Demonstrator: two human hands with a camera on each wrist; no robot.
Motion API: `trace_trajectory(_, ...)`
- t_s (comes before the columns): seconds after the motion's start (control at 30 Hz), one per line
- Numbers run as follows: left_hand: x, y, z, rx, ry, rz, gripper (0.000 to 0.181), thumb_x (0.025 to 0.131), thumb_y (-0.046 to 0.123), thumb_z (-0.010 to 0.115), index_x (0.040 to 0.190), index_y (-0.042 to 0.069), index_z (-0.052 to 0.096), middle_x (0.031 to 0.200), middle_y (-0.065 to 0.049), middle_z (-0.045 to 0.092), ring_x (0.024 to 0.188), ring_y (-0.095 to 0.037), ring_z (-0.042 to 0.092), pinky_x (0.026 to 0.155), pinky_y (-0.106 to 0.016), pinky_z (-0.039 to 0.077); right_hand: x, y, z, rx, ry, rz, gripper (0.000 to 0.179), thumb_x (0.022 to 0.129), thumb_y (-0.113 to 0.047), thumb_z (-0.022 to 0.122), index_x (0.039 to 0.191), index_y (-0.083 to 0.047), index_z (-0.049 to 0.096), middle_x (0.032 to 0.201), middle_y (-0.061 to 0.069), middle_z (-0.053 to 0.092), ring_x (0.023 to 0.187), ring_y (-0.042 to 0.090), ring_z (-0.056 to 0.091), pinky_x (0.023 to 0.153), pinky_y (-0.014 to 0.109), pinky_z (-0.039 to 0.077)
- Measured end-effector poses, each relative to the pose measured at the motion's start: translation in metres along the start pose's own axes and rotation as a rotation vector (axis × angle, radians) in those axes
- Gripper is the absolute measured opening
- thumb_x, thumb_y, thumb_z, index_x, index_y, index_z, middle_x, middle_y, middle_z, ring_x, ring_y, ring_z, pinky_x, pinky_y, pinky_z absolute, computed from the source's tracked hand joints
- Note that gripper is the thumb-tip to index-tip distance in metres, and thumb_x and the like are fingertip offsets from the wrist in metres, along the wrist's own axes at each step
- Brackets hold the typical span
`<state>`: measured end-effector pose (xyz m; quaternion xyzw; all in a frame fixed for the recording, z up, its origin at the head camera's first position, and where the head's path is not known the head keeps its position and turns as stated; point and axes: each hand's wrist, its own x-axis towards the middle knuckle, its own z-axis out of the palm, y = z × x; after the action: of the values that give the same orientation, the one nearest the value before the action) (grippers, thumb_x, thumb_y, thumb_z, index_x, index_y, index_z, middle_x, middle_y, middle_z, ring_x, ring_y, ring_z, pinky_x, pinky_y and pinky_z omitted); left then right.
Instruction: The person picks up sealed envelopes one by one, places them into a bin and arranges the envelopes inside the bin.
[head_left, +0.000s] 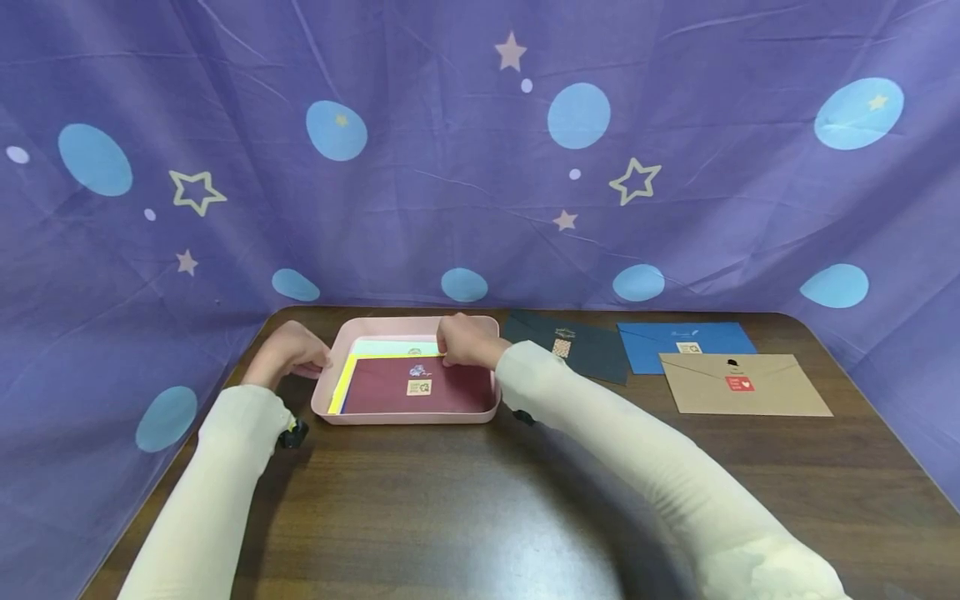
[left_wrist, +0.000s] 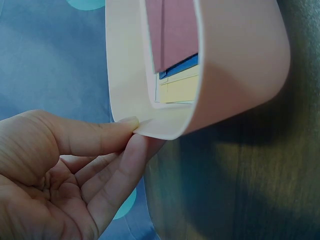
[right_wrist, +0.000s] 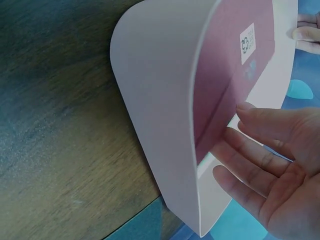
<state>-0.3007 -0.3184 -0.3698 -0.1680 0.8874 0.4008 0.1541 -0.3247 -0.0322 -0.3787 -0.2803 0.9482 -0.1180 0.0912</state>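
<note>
Pink tray [head_left: 408,419] at the table's [head_left: 405,492] 11 o'clock; both hands at it.
We find the maroon envelope [head_left: 382,396] uppermost inside. The left hand [head_left: 291,346] pinches the tray rim at 9 o'clock; the right hand's [head_left: 468,340] fingers are loosely extended by the envelope's 1 o'clock edge. We record a dark green envelope [head_left: 592,350] just beside the tray at 3 o'clock, a blue envelope [head_left: 648,346] and tan envelope [head_left: 742,402] beyond.

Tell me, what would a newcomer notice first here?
Probably the purple curtain, with stars and blue blobs, hanging behind the table. Next, the pink tray at back left: a dark red envelope lies inside, the left hand pinches the rim, and the right hand is at the envelope's edge. To the tray's right lie dark green, blue and tan envelopes.
</note>
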Motion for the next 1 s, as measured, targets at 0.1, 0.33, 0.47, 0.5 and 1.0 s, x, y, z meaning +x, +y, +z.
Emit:
trace_trajectory(0.1,0.000,-0.001,0.000,0.005,0.007,-0.004,0.021,0.077,-0.014,0.068,0.097,-0.020,0.068,0.070,-0.006,0.065,0.056,-0.013,0.065,0.061,-0.029,0.066,0.000,0.001,0.001,0.038,-0.012,-0.020,0.016,0.088,-0.017,0.080,0.102,-0.010,0.077,0.103,0.002,0.075,0.089,0.014,0.065,0.082,0.031,0.059)
trace_trajectory(0.33,0.001,-0.002,0.001,-0.010,0.000,0.003,0.023,0.077,-0.014,0.067,0.099,-0.020,0.068,0.067,-0.002,0.062,0.057,-0.013,0.065,0.061,-0.029,0.066,0.001,0.002,0.001,0.019,-0.006,0.014,0.015,0.087,-0.019,0.081,0.101,-0.014,0.077,0.106,-0.001,0.075,0.091,0.014,0.066,0.083,0.035,0.059)
trace_trajectory(0.47,0.001,-0.001,0.000,-0.009,-0.001,0.007,0.023,0.077,-0.014,0.066,0.100,-0.020,0.068,0.066,-0.001,0.062,0.057,-0.012,0.065,0.061,-0.028,0.066,0.001,0.002,-0.001,0.001,-0.007,0.041,0.019,0.086,-0.022,0.082,0.104,-0.016,0.078,0.110,-0.003,0.075,0.095,0.014,0.067,0.083,0.040,0.059)
trace_trajectory(0.5,0.001,0.000,0.000,-0.008,-0.001,0.007,0.023,0.077,-0.014,0.066,0.100,-0.020,0.068,0.066,-0.001,0.062,0.057,-0.012,0.065,0.061,-0.028,0.066,0.001,0.002,-0.001,0.002,-0.007,0.040,0.020,0.086,-0.021,0.082,0.105,-0.016,0.078,0.111,-0.003,0.075,0.096,0.015,0.068,0.083,0.040,0.059)
trace_trajectory(1.0,-0.001,0.002,0.002,0.000,0.008,0.001,0.018,0.078,-0.015,0.066,0.096,-0.020,0.067,0.067,-0.002,0.061,0.055,-0.011,0.064,0.059,-0.027,0.065,-0.006,0.007,-0.019,0.048,-0.021,-0.041,0.025,0.088,-0.015,0.080,0.112,-0.007,0.076,0.119,0.005,0.073,0.108,0.023,0.068,0.089,0.041,0.062)
